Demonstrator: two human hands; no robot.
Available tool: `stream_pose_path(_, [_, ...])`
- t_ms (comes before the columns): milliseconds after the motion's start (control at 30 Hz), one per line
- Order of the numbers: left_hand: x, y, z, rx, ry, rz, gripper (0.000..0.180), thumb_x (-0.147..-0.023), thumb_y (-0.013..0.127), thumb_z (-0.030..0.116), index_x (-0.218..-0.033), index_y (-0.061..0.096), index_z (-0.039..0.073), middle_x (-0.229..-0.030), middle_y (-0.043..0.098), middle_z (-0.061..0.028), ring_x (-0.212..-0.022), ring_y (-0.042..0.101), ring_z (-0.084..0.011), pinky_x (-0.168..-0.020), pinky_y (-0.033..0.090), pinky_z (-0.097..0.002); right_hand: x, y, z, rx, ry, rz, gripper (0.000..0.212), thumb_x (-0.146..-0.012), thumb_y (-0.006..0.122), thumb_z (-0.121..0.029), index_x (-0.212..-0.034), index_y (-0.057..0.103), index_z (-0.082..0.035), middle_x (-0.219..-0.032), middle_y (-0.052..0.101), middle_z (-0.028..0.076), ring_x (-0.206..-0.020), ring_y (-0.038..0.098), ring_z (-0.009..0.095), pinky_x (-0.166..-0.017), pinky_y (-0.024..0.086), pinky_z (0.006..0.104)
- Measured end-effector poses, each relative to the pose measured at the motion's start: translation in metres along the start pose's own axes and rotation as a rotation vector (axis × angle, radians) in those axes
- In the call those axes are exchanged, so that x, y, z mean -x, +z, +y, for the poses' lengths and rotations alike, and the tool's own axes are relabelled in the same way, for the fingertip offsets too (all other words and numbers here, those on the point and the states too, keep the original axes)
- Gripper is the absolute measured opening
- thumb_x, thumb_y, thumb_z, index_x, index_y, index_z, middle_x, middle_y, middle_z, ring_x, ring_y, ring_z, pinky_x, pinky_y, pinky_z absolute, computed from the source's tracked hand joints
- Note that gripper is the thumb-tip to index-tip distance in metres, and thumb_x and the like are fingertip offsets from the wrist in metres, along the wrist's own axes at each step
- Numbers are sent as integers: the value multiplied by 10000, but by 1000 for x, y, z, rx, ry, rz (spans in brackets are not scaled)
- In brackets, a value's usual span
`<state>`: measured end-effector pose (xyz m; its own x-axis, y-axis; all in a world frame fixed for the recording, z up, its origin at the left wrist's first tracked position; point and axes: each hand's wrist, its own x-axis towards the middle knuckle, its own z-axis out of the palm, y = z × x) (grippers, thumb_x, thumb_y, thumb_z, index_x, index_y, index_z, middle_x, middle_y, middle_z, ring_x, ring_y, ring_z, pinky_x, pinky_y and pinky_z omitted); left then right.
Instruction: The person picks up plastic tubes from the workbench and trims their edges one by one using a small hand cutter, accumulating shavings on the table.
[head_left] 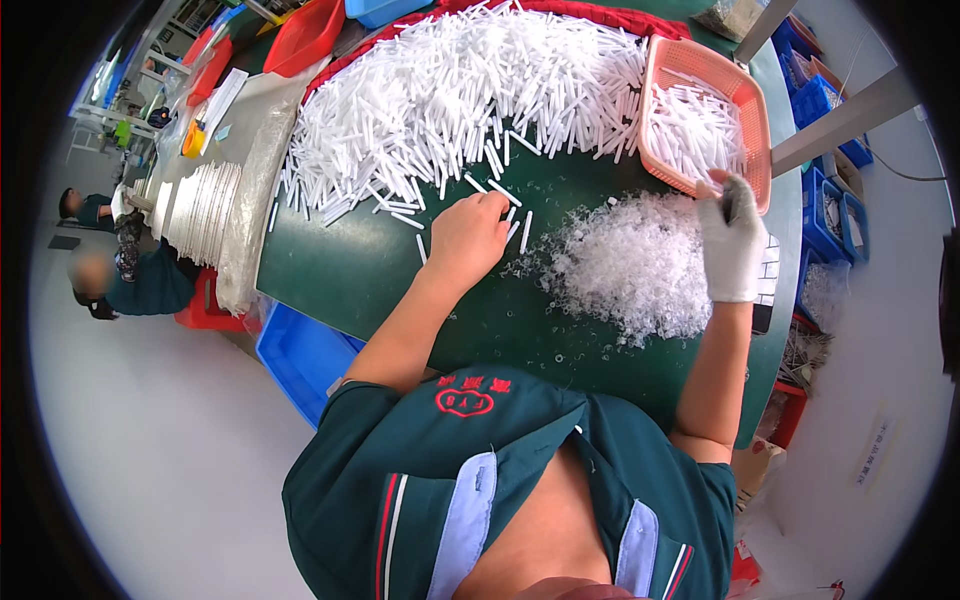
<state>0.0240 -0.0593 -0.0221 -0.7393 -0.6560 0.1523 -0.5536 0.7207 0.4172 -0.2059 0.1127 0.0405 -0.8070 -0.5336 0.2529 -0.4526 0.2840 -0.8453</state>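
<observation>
Curling beside loose white sticks: bare left hand, grip hidden. Gloved right hand at near rim of pink basket, hold unclear; stick-filled basket perhaps set there for easy reach, beyond clear scraps.

I list, viewing remotely: green desk, bare on the left and between left forearm and scraps; a narrower gap between stick heap and scraps. Obstacles: white stick heap, spanning the far side; left hand, mid-desk, loose sticks beside it; clear scraps, right of centre; gloved right hand, at their right; pink basket, far right; grey post, just beyond.
</observation>
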Motion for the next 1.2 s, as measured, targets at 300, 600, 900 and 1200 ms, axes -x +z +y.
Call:
stream_pose_path(300, [-13,10,2,-161,141,-75,174,-736,590,9,-907,601,35,-885,633,-114,-805,634,-277,-686,507,-383,65,24,-1,94,-26,-363,183,-821,682,-129,-949,612,-18,-687,593,106,-594,543,168,-590,453,306])
stream_pose_path(600, [-12,-17,43,1231,-114,-359,249,-818,604,-57,-1063,571,-20,-937,594,-51,-824,603,-110,-750,519,-252,67,19,-3,-251,193,-517,169,-826,677,-112,-955,615,-22,-643,522,19,-585,461,92,-569,412,255])
stream_pose_path(900, [-1,-3,71,1275,-80,-541,113,-804,624,-27,-903,582,9,-849,609,1,-772,581,-57,-696,488,-223,72,26,-1,-536,298,-489,150,-822,686,-84,-948,643,-14,-640,497,-30,-593,427,42,-539,398,218])
stream_pose_path(1200, [-6,-11,77,827,166,-329,128,-798,601,-43,-923,626,-30,-869,642,-55,-734,616,-90,-675,493,-227,51,1,7,-788,621,-405,168,-853,677,-166,-883,593,-23,-591,450,-50,-477,370,34,-433,282,206])
